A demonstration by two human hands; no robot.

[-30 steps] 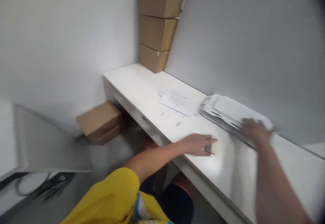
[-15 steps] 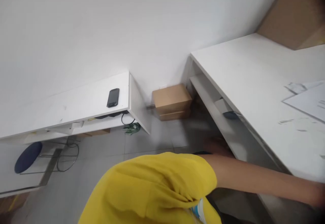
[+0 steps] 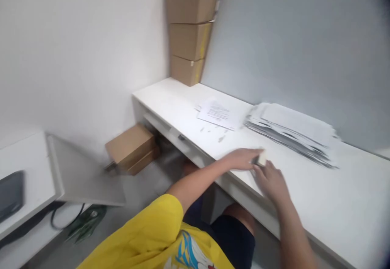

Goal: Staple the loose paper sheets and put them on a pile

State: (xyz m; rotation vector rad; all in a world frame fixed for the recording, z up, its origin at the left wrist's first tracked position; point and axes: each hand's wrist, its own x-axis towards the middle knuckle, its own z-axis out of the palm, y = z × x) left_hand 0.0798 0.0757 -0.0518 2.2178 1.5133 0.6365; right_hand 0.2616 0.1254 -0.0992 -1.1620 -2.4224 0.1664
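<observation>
Over the near edge of the white desk (image 3: 329, 204), my two hands meet around a small block (image 3: 261, 158), pale on one face and dark on another. Blur hides what kind of thing it is. My left hand (image 3: 242, 159) reaches in from the left, its fingers closed on the block. Coming from below, my right hand (image 3: 272, 181) has bent fingers against the block's near side. Beyond them lies a thick, uneven stack of papers (image 3: 295, 122). A few printed sheets (image 3: 216, 114) rest farther left on the desk.
Stacked cardboard boxes (image 3: 185, 41) stand in the desk's far corner, beside a large grey board (image 3: 292, 45) against the wall. More cardboard boxes (image 3: 131, 145) sit on the floor. At left, a phone (image 3: 12, 194) lies on a white shelf unit (image 3: 27, 155).
My view has swung right, from the shelf unit and floor to the desk. Both hands, the block and the paper stack are now visible; earlier only one outstretched arm showed.
</observation>
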